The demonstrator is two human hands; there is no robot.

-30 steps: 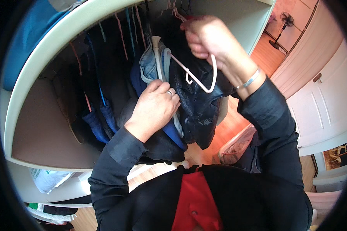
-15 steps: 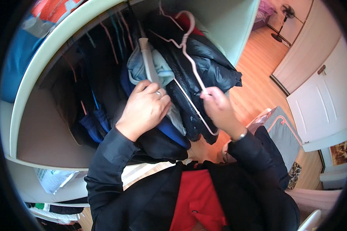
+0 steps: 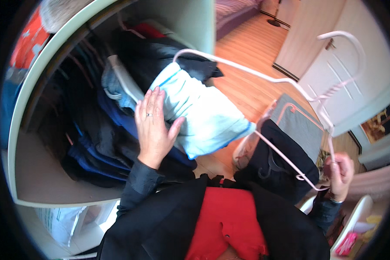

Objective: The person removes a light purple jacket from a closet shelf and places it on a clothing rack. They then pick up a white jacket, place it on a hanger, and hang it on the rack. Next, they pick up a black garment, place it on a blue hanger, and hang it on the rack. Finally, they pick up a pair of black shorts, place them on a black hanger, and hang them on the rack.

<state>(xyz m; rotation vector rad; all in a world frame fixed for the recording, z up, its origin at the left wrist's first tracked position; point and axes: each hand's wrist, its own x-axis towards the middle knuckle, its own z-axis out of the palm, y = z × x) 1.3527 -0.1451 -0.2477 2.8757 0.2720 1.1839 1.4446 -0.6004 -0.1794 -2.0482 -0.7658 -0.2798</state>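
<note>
My right hand point(image 3: 340, 173) is closed around one end of a pink wire hanger point(image 3: 273, 79), whose hook points up at the right. A light-blue cloth or garment point(image 3: 208, 115) with brighter blue edges drapes over the hanger's far-left part. Beside that cloth, my left hand point(image 3: 154, 125) is stretched out, fingers straight and thumb spread over the cloth's edge; whether it presses on it I cannot tell. Just behind my left fingers, a pale hanger point(image 3: 128, 82) carries faded denim point(image 3: 112, 86) in the wardrobe. A black jacket point(image 3: 160, 56) hangs farther back.
The curved wardrobe edge point(image 3: 13, 130) borders dark clothes point(image 3: 99, 130) on my left. Dark trousers point(image 3: 277, 151) lie by a grey padded surface point(image 3: 299, 119) on my right. Beyond are a white door point(image 3: 346, 86) and wood floor point(image 3: 242, 52). A plastic bag point(image 3: 60, 221) sits low left.
My right hand has carried the pink hanger rightward, away from the wardrobe. The light-blue cloth now shows spread on it. My left hand has let go of the pale hanger and opened.
</note>
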